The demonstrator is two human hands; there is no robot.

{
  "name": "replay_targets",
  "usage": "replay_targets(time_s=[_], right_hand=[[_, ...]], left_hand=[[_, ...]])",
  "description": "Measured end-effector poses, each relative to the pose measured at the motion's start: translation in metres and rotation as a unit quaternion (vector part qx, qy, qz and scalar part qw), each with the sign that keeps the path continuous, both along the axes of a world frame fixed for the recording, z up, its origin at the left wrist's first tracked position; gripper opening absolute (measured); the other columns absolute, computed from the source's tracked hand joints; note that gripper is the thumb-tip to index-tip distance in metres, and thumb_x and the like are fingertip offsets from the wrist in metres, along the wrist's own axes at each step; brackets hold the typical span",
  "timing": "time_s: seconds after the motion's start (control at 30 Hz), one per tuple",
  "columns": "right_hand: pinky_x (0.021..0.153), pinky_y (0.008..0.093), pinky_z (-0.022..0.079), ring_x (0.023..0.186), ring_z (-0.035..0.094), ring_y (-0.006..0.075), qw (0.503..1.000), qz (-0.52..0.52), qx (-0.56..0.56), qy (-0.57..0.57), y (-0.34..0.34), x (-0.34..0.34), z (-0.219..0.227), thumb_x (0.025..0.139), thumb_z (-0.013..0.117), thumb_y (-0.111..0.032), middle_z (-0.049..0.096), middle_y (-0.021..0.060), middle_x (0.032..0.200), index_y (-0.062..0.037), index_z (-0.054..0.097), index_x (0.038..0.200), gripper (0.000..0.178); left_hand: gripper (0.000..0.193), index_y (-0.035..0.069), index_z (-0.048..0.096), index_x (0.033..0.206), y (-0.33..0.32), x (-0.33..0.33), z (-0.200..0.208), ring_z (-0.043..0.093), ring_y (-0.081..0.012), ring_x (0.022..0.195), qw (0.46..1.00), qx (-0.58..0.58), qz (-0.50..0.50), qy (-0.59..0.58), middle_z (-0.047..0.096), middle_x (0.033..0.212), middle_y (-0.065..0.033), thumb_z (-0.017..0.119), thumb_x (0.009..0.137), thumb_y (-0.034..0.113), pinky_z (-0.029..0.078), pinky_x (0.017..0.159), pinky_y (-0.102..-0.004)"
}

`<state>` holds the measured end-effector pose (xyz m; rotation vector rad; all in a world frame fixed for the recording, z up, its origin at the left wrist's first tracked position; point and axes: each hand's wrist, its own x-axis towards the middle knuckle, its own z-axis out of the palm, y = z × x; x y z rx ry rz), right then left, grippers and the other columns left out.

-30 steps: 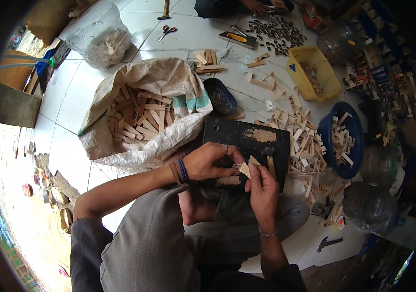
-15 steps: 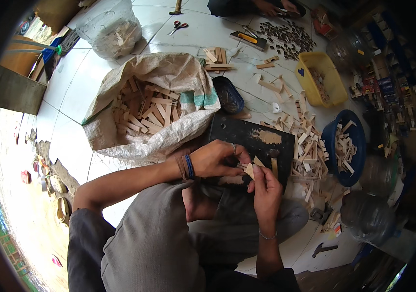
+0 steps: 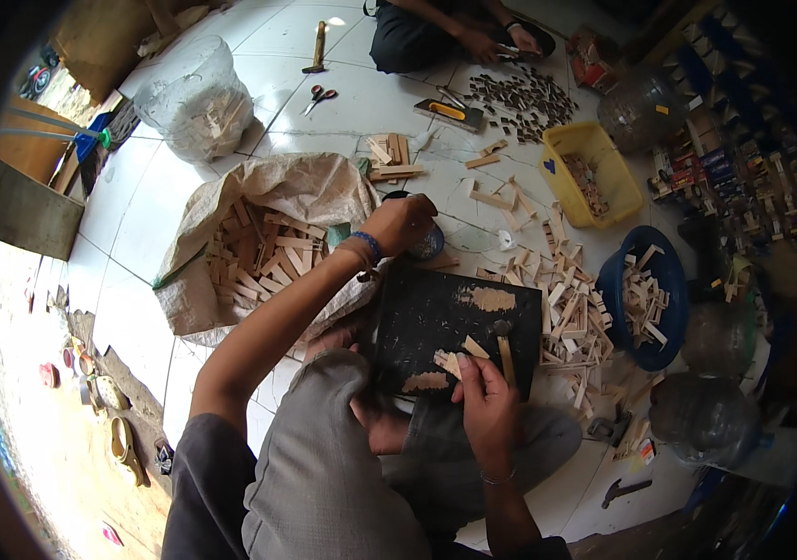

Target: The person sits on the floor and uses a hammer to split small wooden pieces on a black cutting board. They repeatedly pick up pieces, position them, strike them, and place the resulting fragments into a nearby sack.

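Observation:
My right hand [image 3: 489, 403] pinches a small pale wood piece [image 3: 449, 363] between thumb and fingers, above the black board [image 3: 417, 322] at my legs. Another wood strip [image 3: 475, 347] shows beside it. A hammer [image 3: 506, 355] with a wooden handle lies on the board, right next to that hand. My left hand [image 3: 398, 224] is stretched forward over the small dark blue tray [image 3: 431, 245], its fingers bunched together. What those fingers hold, if anything, is hidden, and the hand covers much of the tray.
A woven sack [image 3: 179, 313] of wood strips stands at left. Loose wood pieces [image 3: 571, 313] lie right of the board, by a blue basin [image 3: 615, 322] and a yellow tub [image 3: 594, 219]. Across the floor another person's hands [image 3: 522, 39] work near small dark pieces [image 3: 524, 98].
My left hand has left the wood piece and moved forward to the blue tray. My right hand still holds the piece, slightly lower and further left. The view has shifted.

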<state>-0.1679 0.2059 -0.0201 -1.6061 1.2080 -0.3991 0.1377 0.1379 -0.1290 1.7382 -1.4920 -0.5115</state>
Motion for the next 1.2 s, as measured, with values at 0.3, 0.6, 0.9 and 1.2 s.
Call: replay_targets(time_s=[0.3, 0.6, 0.9, 1.2], right_hand=[[0.057, 0.0269, 0.046, 0.059, 0.058, 0.0054, 1.000, -0.019, 0.014, -0.002, 0.004, 0.000, -0.009, 0.105, 0.064, -0.023, 0.062, 0.0033, 0.062, 0.0004, 0.075, 0.110, 0.026], [0.055, 0.0277, 0.046, 0.056, 0.059, 0.0071, 0.999, -0.012, -0.024, -0.024, 0.007, 0.002, -0.008, 0.105, 0.065, -0.022, 0.061, 0.0048, 0.061, 0.0008, 0.074, 0.107, 0.025], [0.055, 0.0261, 0.043, 0.058, 0.056, 0.0049, 0.998, -0.003, -0.050, -0.023, 0.007, 0.005, -0.003, 0.105, 0.065, -0.023, 0.061, 0.0014, 0.061, 0.0027, 0.075, 0.104, 0.027], [0.055, 0.0261, 0.042, 0.057, 0.055, 0.0056, 0.998, -0.008, -0.052, -0.030, 0.008, 0.008, -0.004, 0.105, 0.065, -0.023, 0.060, 0.0015, 0.061, 0.0026, 0.074, 0.103, 0.027]], left_hand=[[0.018, 0.002, 0.078, 0.091, -0.050, -0.003, -0.100, 0.076, -0.0384, 0.090, 0.949, 0.186, -0.039, -0.250, 0.075, 0.094, -0.0250, 0.070, 0.084, 0.017, 0.062, 0.082, -0.0465], [0.021, 0.010, 0.080, 0.102, -0.027, 0.015, -0.071, 0.075, -0.0365, 0.093, 0.990, 0.107, -0.034, -0.081, 0.077, 0.096, -0.0186, 0.072, 0.085, 0.017, 0.060, 0.084, -0.0443], [0.027, 0.008, 0.078, 0.113, -0.021, 0.039, -0.063, 0.076, -0.0248, 0.093, 0.994, 0.095, -0.060, 0.015, 0.078, 0.100, -0.0149, 0.077, 0.089, 0.020, 0.059, 0.084, -0.0364], [0.023, 0.004, 0.071, 0.106, -0.015, 0.035, -0.064, 0.072, -0.0218, 0.081, 0.997, 0.054, 0.001, 0.056, 0.075, 0.091, -0.0103, 0.075, 0.095, 0.023, 0.058, 0.077, -0.0348]])
